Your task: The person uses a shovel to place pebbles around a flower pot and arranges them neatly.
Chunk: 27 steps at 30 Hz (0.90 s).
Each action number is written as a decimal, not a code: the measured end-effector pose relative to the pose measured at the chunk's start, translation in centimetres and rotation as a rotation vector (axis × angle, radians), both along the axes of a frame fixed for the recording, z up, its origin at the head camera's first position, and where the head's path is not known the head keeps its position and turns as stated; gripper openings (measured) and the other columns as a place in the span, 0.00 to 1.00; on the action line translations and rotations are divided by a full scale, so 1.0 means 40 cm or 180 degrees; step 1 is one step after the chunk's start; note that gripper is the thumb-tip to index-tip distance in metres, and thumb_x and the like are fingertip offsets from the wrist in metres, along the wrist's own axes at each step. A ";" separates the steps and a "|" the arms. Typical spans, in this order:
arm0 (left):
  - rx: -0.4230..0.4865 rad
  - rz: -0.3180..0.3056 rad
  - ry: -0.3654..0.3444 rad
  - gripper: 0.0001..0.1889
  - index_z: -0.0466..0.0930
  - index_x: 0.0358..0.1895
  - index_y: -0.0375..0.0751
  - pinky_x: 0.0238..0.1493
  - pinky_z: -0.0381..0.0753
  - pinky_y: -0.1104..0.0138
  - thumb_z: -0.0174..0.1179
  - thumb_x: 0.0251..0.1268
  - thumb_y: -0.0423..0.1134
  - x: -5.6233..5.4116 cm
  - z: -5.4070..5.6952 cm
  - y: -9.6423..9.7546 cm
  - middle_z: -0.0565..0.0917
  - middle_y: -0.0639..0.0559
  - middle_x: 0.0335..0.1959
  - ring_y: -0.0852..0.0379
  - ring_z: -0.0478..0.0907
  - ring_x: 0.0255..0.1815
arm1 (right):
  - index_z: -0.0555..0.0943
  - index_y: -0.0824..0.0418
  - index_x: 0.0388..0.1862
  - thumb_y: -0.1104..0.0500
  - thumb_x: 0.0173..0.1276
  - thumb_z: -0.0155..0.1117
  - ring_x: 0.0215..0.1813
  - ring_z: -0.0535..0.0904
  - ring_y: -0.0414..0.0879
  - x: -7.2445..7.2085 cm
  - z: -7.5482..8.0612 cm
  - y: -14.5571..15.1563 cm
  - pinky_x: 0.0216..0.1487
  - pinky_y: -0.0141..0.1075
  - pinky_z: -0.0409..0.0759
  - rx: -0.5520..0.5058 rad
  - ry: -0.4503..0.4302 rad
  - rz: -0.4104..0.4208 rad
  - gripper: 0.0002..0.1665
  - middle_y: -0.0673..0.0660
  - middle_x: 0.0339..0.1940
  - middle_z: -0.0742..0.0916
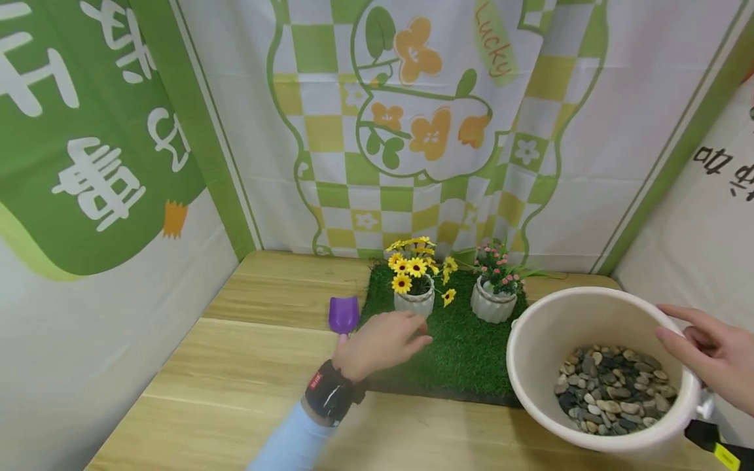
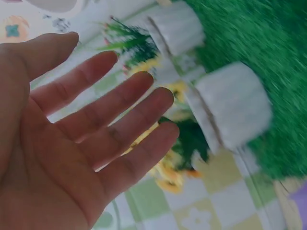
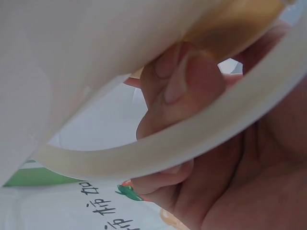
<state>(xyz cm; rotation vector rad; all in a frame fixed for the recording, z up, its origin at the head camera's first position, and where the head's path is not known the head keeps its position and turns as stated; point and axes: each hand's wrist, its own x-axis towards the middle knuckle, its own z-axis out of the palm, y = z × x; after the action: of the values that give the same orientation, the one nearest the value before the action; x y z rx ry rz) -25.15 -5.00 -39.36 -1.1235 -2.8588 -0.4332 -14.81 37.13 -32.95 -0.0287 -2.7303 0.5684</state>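
Note:
My left hand (image 1: 383, 343) hovers over the near left part of the green turf mat (image 1: 459, 353), holding nothing. In the left wrist view its fingers are spread and nearly straight, with two white pots beyond them. Just past that hand stands the white pot of yellow flowers (image 1: 415, 301). My right hand (image 1: 715, 353) grips the right rim of a white bucket (image 1: 530, 386). Curled fingers and a curved white strip of the bucket (image 3: 110, 163) fill the right wrist view. Mixed pebbles (image 1: 615, 392) cover the bucket's bottom.
A purple shovel (image 1: 344, 314) lies left of the mat, its handle partly hidden by the left hand. A white pot of pink flowers (image 1: 493, 301) stands on the mat's right side. Behind the wooden table (image 1: 235, 366) hangs a printed curtain (image 1: 424, 131).

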 end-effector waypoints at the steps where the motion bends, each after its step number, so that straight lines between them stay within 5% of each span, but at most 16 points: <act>1: 0.0013 0.0079 0.0012 0.11 0.80 0.43 0.52 0.32 0.77 0.74 0.54 0.73 0.52 -0.003 -0.005 -0.012 0.82 0.60 0.37 0.66 0.77 0.31 | 0.68 0.74 0.66 0.54 0.77 0.54 0.12 0.60 0.39 -0.001 -0.001 0.002 0.13 0.31 0.61 -0.0018 0.0053 0.0026 0.29 0.51 0.14 0.69; 6: -0.0001 0.0447 0.0127 0.16 0.78 0.52 0.46 0.41 0.80 0.65 0.54 0.72 0.52 -0.019 -0.034 -0.057 0.81 0.52 0.43 0.56 0.78 0.41 | 0.70 0.75 0.63 0.58 0.76 0.56 0.11 0.59 0.38 0.005 -0.005 0.011 0.12 0.30 0.59 -0.0141 0.0231 0.0131 0.25 0.48 0.11 0.67; 11: -0.0088 0.0821 0.0081 0.27 0.69 0.66 0.42 0.56 0.78 0.50 0.57 0.70 0.53 -0.029 -0.049 -0.088 0.77 0.40 0.57 0.41 0.74 0.58 | 0.66 0.74 0.67 0.53 0.77 0.53 0.12 0.61 0.39 0.005 -0.003 0.010 0.13 0.31 0.62 -0.0037 -0.0011 -0.0020 0.30 0.52 0.15 0.70; 18: -0.0167 0.0917 -0.0060 0.31 0.68 0.68 0.40 0.67 0.68 0.44 0.59 0.68 0.55 -0.030 -0.067 -0.113 0.71 0.33 0.65 0.33 0.65 0.69 | 0.62 0.73 0.71 0.49 0.78 0.51 0.13 0.65 0.40 0.001 -0.004 0.012 0.14 0.33 0.66 0.0049 -0.0248 -0.0072 0.35 0.55 0.18 0.73; 23: -0.0198 0.1154 -0.0305 0.31 0.68 0.68 0.42 0.66 0.67 0.41 0.59 0.68 0.55 -0.021 -0.082 -0.135 0.70 0.32 0.67 0.33 0.65 0.68 | 0.64 0.72 0.70 0.48 0.77 0.52 0.13 0.65 0.39 0.003 -0.005 0.016 0.15 0.33 0.66 0.0140 -0.0289 -0.0002 0.35 0.53 0.17 0.74; 27: -0.0225 0.1198 -0.0286 0.29 0.71 0.64 0.40 0.60 0.72 0.41 0.60 0.67 0.54 -0.015 -0.089 -0.148 0.75 0.33 0.59 0.34 0.72 0.60 | 0.62 0.72 0.71 0.46 0.77 0.52 0.14 0.66 0.39 0.005 -0.001 0.017 0.15 0.33 0.66 0.0212 -0.0353 -0.0029 0.37 0.53 0.18 0.75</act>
<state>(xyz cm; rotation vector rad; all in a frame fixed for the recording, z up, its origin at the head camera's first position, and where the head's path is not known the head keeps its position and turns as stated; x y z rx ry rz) -25.73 -10.92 -42.93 -0.5602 -3.0864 -0.3697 -14.60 37.81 -33.00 -0.0579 -2.8535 0.4867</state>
